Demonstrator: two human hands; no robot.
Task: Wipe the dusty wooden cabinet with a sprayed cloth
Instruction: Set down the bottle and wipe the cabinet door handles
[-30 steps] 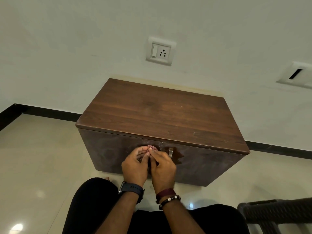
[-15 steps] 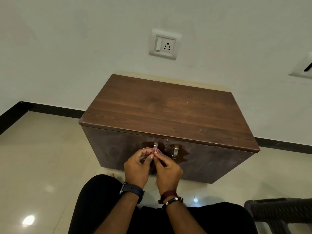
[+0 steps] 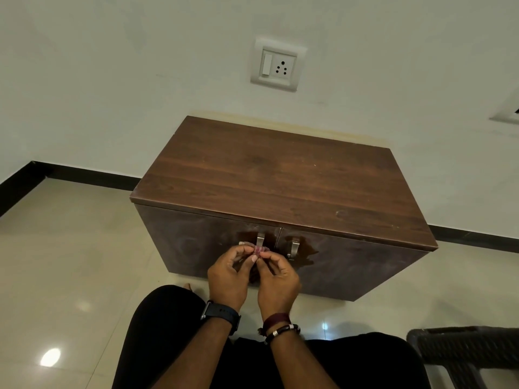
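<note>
A low dark wooden cabinet (image 3: 280,189) stands against the wall, its two doors shut, each with a metal handle (image 3: 294,248). In front of the left door, my left hand (image 3: 229,276) and my right hand (image 3: 276,279) are held close together. Both pinch a small bunched pinkish cloth (image 3: 259,250) between thumbs and fingertips, just below the left handle. Most of the cloth is hidden by my fingers. The door fronts show smeared, dusty marks.
A wall socket (image 3: 276,66) sits above the cabinet. Glossy beige tiles (image 3: 70,262) spread to the left and right. My black-trousered knees (image 3: 165,332) fill the bottom of the view, and a dark wicker chair edge (image 3: 463,349) is at the bottom right.
My hands have dropped slightly away from the door top, uncovering the left handle. The view has shifted, so the cabinet now sits a little further right and higher.
</note>
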